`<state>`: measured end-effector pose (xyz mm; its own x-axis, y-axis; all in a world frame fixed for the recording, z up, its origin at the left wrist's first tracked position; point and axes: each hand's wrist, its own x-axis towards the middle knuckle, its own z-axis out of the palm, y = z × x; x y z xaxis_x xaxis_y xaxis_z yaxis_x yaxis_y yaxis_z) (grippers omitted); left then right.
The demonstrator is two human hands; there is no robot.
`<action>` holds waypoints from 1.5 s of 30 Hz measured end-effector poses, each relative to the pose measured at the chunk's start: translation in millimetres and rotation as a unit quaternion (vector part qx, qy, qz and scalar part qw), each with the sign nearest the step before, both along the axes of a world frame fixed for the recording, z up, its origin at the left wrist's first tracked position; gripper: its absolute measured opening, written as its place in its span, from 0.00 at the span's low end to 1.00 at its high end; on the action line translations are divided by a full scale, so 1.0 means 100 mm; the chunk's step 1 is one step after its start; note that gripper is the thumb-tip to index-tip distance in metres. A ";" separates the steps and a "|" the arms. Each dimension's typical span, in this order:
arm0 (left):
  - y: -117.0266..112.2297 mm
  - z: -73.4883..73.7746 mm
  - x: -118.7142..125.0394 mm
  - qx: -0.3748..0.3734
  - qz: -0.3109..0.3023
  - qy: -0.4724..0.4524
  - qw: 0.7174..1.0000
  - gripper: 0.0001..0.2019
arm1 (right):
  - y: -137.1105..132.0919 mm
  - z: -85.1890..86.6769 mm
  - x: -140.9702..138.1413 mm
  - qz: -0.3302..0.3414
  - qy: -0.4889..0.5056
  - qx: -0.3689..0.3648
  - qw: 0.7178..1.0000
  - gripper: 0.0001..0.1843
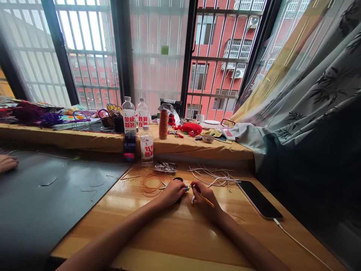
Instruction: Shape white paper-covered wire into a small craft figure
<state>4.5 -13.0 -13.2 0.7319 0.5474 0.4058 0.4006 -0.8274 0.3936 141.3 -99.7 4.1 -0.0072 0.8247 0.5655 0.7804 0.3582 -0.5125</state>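
My left hand [172, 192] rests on the wooden table [180, 233], fingers curled around a small piece with a bluish tip that I cannot make out. My right hand [203, 197] meets it, pinching a thin orange strand that sticks out to the lower right. Black-handled scissors [175, 181] lie just behind my left hand. A coil of orange cord [150, 183] sits to the left of the scissors. Loose white cord pieces [214, 175] lie behind my right hand.
A phone [258, 198] with a white cable lies to the right. A dark mat [42, 199] covers the table's left, another person's hand [7, 163] at its edge. Three water bottles [146, 145], a cord spool [163, 124] and clutter stand along the window ledge. Curtains hang on the right.
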 end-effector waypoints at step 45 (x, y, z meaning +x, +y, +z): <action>-0.03 0.03 -0.01 -0.020 0.018 0.012 1.000 0.10 | 0.01 0.08 0.20 0.002 -0.377 0.036 0.925 0.13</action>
<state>3.6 -15.6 -10.5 0.7202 0.5895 0.3657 0.4403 -0.7958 0.4158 160.8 -98.5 12.4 -0.4251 0.7839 0.4525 0.9051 0.3732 0.2037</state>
